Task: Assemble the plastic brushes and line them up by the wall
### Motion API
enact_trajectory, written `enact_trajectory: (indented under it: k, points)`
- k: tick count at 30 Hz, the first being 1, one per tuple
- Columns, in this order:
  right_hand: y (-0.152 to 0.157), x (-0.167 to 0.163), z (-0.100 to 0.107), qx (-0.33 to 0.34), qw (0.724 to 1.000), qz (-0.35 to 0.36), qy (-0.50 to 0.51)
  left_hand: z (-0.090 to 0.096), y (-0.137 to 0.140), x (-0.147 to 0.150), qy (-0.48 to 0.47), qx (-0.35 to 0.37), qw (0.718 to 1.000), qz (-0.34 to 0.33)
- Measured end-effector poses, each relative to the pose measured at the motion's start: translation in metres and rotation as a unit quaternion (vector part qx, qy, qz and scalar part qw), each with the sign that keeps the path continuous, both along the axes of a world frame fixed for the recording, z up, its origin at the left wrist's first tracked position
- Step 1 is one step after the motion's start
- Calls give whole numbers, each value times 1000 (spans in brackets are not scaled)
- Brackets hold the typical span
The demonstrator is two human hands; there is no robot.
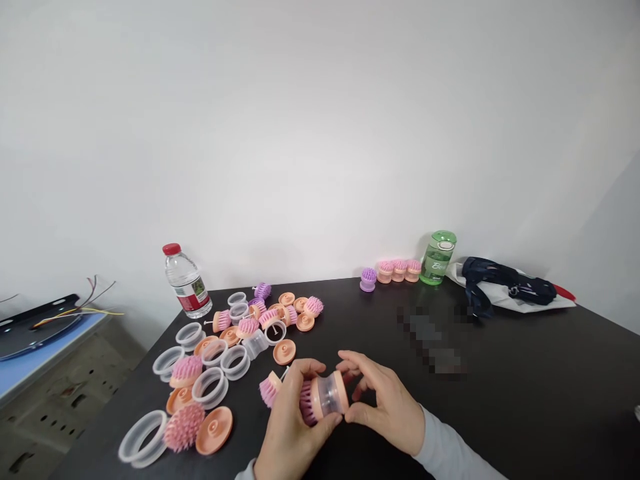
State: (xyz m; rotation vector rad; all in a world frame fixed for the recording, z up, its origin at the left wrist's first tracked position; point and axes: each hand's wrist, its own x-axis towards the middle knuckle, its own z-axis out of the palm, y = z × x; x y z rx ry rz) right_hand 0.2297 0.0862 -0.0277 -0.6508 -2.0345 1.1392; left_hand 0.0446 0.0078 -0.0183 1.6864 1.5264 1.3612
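Observation:
My left hand (295, 427) is wrapped around a scrub brush (330, 395), which lies on its side with its pink bristles toward my palm. The brush has a clear waisted middle and a peach cap at its right end. Close to that cap, my right hand (383, 400) has its fingers curved and apart; whether the thumb tip touches the cap I cannot tell. Beyond my left hand lies a loose pink bristle head (270, 389), partly hidden by it. A peach cap (285, 352) rests on the black table (390, 340) just past my hands.
Several clear rings (144, 440), peach caps and pink bristle heads (185, 427) spread over the left side. A water bottle (187, 283) stands behind them. At the back are a purple brush (368, 280), three pink brushes (399, 271), a green bottle (438, 259) and a dark strapped bag (510, 283).

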Motion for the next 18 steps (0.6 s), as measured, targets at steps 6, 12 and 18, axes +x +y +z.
enact_trajectory:
  k: [6,12,18]
  points:
    - [-7,-5,7,-42,999,15,-3,-8,1,-1,58,82,995,28]
    - [-2,-8,1,-168,985,36,18,-14,-2,-7,121,119,985,33]
    - [-3,-8,3,110,991,24,-65,-25,5,-10,194,146,970,19]
